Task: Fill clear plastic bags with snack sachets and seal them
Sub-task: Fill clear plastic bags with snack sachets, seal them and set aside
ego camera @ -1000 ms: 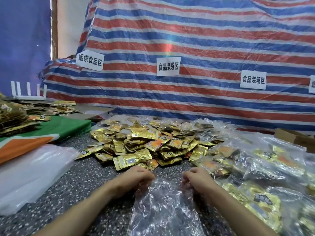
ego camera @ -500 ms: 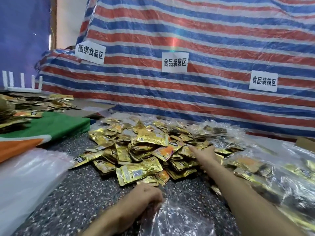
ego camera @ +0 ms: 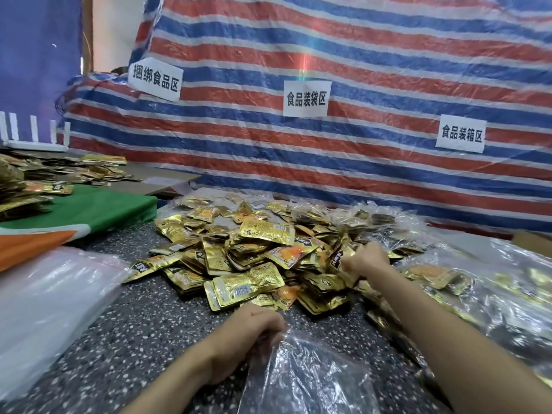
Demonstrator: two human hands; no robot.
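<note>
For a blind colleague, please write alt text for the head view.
The right hand grips gold sachets from a pile on a speckled table, while the left hand holds the mouth of a clear plastic bag. Filled bags lie at right, before a striped tarp.

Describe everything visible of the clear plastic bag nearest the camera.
The clear plastic bag is thin, crinkled, glossy film, seemingly empty. It lies on the speckled tabletop at bottom centre, running out of frame below. The left hand grips its upper-left corner. The right hand is off it, gripping snack sachets.
</note>
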